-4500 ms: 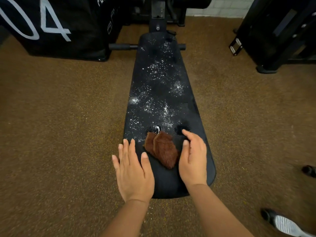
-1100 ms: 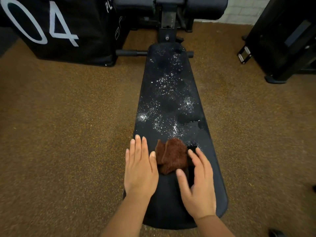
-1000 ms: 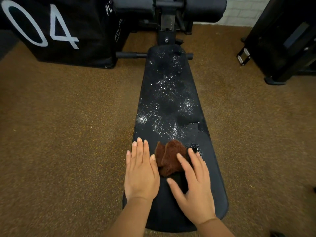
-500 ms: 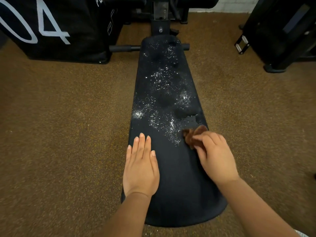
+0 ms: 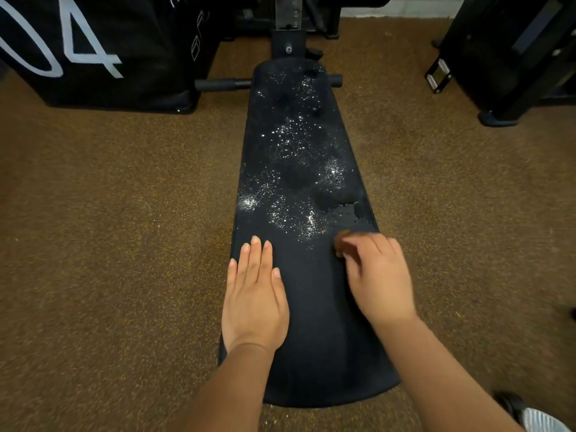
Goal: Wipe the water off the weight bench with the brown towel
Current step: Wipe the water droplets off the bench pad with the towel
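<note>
Right hand [image 5: 378,275] on towel [image 5: 341,240] at the bench's [image 5: 311,307] right side, left hand [image 5: 254,294] flat.

Compared with 1.0 s back: the towel has gone from mid-pad between the hands to the right edge, now almost hidden under the right fingers. That hand is motion-blurred, fingers look curled over the cloth, probably gripping it. Left hand unchanged from before, straight fingers pressed on the left side of the pad, holding nothing. Water [image 5: 296,182] droplets still cover the pad beyond both hands; the near end looks dry. A wet smear sits just past the towel.
</note>
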`<state>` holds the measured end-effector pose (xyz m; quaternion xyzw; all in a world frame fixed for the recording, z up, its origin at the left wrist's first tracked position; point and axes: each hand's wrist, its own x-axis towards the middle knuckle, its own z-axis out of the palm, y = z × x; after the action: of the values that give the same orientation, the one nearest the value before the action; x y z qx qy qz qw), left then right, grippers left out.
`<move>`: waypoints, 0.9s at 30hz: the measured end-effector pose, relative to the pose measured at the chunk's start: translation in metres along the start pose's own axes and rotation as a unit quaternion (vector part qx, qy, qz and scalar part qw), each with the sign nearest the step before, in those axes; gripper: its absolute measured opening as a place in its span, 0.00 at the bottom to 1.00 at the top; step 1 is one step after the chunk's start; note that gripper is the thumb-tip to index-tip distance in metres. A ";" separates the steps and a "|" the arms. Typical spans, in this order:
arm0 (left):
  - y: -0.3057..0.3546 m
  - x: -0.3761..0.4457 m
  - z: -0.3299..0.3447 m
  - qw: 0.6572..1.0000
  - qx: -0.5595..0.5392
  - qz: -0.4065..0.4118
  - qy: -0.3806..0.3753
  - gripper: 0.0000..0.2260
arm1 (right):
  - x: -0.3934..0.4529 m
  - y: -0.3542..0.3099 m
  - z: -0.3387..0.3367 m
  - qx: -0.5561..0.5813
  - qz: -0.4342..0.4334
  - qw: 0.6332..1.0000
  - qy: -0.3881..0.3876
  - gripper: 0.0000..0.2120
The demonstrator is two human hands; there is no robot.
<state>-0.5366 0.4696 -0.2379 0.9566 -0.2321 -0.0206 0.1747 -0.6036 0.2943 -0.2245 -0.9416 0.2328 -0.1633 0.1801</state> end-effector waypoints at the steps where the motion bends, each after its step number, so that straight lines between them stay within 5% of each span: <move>1: 0.000 0.000 0.000 1.000 -0.002 -0.001 0.001 0.25 | 0.009 -0.018 0.012 0.006 0.017 1.000 0.009 0.11; 5: -0.003 0.002 0.002 1.000 -0.008 0.000 0.010 0.25 | 0.008 -0.061 0.030 0.016 -0.061 0.998 -0.022 0.09; 9: -0.001 0.000 -0.001 1.000 -0.014 -0.003 0.013 0.24 | -0.008 -0.011 -0.004 -0.018 -0.142 0.986 -0.081 0.09; 15: -0.001 0.001 0.001 1.000 -0.022 -0.006 0.013 0.25 | 0.029 -0.014 0.011 -0.052 0.009 0.999 0.009 0.07; 19: -0.003 0.002 0.002 1.000 -0.020 -0.001 0.013 0.26 | -0.008 -0.059 0.026 0.009 -0.084 0.996 -0.038 0.06; 23: -0.001 0.000 0.001 1.000 -0.017 -0.006 0.012 0.25 | -0.043 -0.003 -0.016 -0.001 -0.127 0.990 -0.068 0.10; 27: 0.000 0.001 0.000 1.000 -0.017 -0.010 0.012 0.25 | -0.007 0.049 -0.029 -0.049 0.003 0.999 0.011 0.08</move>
<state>-0.5358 0.4696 -0.2380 0.9560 -0.2205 -0.0146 0.1931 -0.6399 0.2499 -0.2205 -0.9467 0.2453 -0.1618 0.1319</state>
